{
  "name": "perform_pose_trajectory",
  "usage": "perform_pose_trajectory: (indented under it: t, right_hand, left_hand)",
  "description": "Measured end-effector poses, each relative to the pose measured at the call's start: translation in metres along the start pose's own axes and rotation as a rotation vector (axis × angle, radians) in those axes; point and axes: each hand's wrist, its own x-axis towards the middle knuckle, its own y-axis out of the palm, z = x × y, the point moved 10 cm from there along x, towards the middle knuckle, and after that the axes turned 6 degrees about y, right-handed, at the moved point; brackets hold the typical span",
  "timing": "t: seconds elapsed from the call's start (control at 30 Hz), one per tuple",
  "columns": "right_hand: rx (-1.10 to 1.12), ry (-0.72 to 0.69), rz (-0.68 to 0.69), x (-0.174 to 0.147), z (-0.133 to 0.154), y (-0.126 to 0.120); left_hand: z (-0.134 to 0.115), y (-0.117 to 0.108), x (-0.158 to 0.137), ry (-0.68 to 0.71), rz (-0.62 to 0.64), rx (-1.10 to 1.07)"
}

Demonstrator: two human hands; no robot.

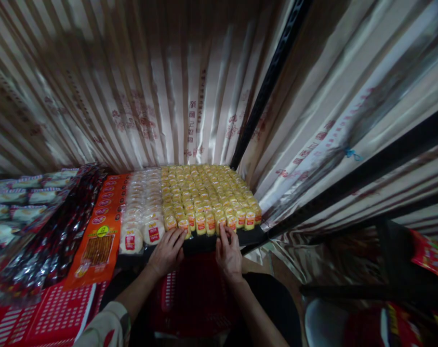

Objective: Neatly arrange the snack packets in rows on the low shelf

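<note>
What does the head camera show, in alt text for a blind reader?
A person's left hand and right hand touch the front row of yellow packets on a black shelf. White packets and an orange bag lie to the left; pleated fabric hangs behind.

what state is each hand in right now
Left hand: touching front yellow snack packets, grip unclear.
Right hand: touching yellow snack packets too, grip unclear.

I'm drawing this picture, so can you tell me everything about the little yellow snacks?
The little yellow snacks fill close rows on a black shelf, beside round white packets. Their shiny, clear wrappers look like plastic. The front ones stand upright, showing labels with red on them. Fingers of the left hand and right hand rest against the front row.
</note>
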Motion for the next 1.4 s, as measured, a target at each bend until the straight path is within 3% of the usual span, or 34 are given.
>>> perform_pose_trajectory:
  t: [0.17,0.3,0.4,0.73,1.1,1.4]
  right_hand:
    - [0.061,0.031,-0.041,-0.004,-0.003,-0.014]
    - [0.037,0.294,-0.172,0.001,-0.035,-0.033]
    - [0.020,0.405,-0.152,0.007,-0.049,-0.033]
    - [-0.022,0.409,-0.089,0.021,-0.050,-0.024]
    - [0.135,0.306,-0.145,0.022,-0.042,-0.024]
    - [0.177,0.334,-0.129,0.023,-0.041,-0.010]
  left_hand:
    - [-0.001,-0.003,0.001,0.005,-0.009,0.003]
    - [-0.002,-0.002,0.001,0.001,-0.012,0.022]
    - [-0.001,-0.001,0.000,0.001,-0.014,0.027]
    - [-0.003,-0.004,0.001,0.013,-0.029,0.030]
    - [0.000,-0.001,0.000,-0.010,-0.001,0.012]
    - [0.001,0.000,0.000,-0.015,0.019,0.014]
